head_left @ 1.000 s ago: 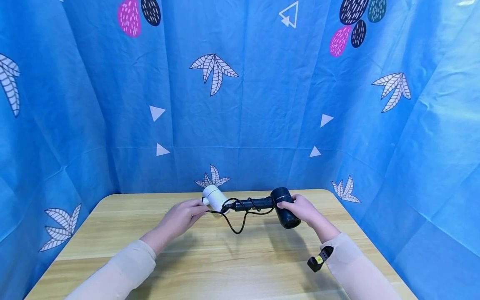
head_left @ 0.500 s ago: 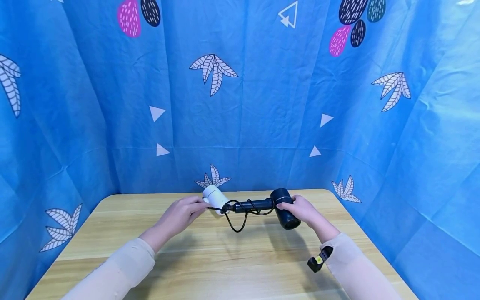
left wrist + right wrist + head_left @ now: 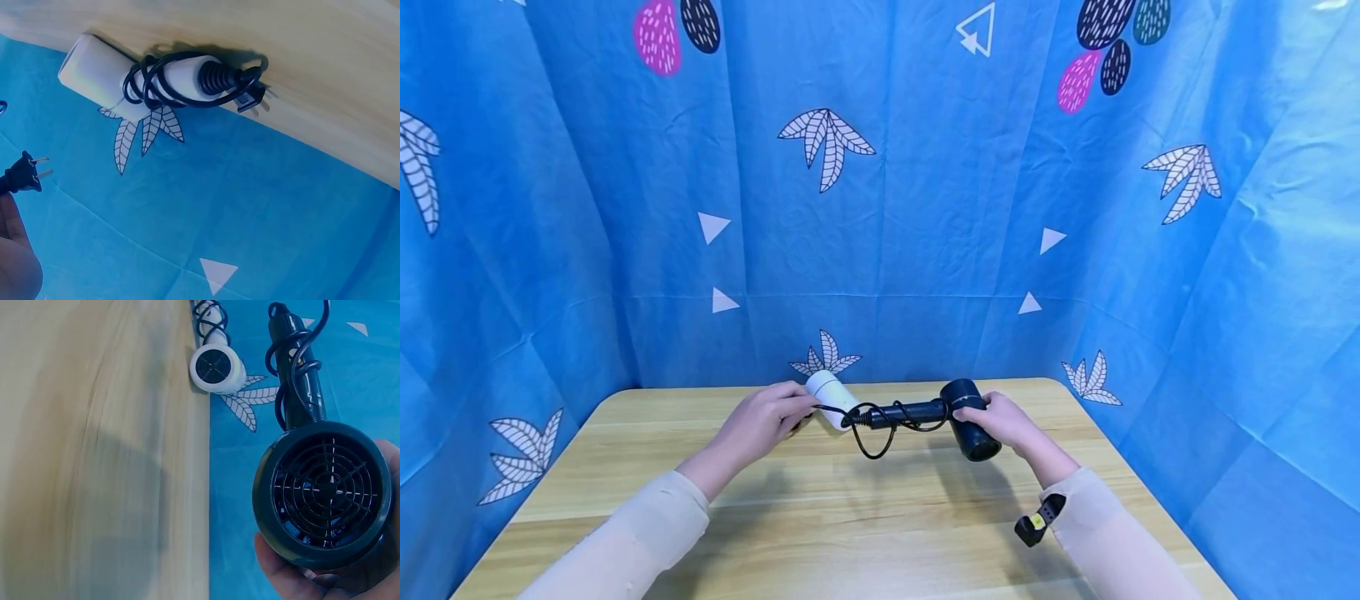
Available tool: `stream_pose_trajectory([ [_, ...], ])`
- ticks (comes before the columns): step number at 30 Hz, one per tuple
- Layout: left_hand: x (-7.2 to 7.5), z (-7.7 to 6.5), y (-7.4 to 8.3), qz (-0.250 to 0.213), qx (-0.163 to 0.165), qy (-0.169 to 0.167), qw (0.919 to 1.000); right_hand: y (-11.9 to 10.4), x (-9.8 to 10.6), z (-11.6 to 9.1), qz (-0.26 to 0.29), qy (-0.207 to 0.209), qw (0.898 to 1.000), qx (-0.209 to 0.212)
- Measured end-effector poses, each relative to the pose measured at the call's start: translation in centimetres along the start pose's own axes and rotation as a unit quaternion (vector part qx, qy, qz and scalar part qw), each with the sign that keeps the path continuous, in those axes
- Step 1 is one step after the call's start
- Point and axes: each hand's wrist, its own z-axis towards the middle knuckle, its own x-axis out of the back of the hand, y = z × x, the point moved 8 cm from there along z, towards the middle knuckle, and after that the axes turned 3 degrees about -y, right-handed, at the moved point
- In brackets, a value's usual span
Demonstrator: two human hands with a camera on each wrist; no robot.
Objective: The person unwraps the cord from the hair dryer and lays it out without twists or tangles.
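I have the right hand wrapped around the body of the black hair dryer, which is raised above the table on the right of centre, its handle pointing left. The left hand pinches the cord near its end; the left wrist view shows the plug poking out beyond the fingers, prongs bare. Some turns already lie around the handle, and one slack loop hangs below it. I take the step to be working that cord around the handle, though I cannot tell whether it is winding or unwinding. To do it well, I would hold the dryer steady, draw the slack snug without bending the cord sharply where it leaves the handle, and guide each turn closely beside the last. I would also lift the left hand's passes clear of the white hair dryer, lying close behind with its own wound cord, where prongs could snag.
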Motion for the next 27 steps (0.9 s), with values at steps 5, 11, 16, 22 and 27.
stream_pose_trajectory([
  [5, 0.5, 0.3, 0.1, 0.001, 0.006, 0.004, 1.0000, -0.1, -0.2, -0.1, 0.001, -0.002, 1.000, -0.001],
  [11, 0.8, 0.5, 0.2, -0.001, 0.013, 0.006, 0.9999, 0.1, -0.5, -0.1, 0.008, -0.006, 1.000, -0.009],
  [16, 1.2, 0.9, 0.3, -0.011, 0.008, 0.021, 0.9997, 0.2, -0.6, -0.2, 0.003, -0.004, 1.000, -0.011],
  [22, 1.9, 1.4, 0.7, -0.013, -0.011, 0.049, 0.9986, 0.5, -0.6, -0.1, -0.010, -0.001, 1.000, -0.010],
  [27, 2.3, 1.8, 0.8, -0.021, -0.010, 0.060, 0.9979, 0.3, -0.7, -0.2, -0.009, -0.006, 1.000, -0.005],
])
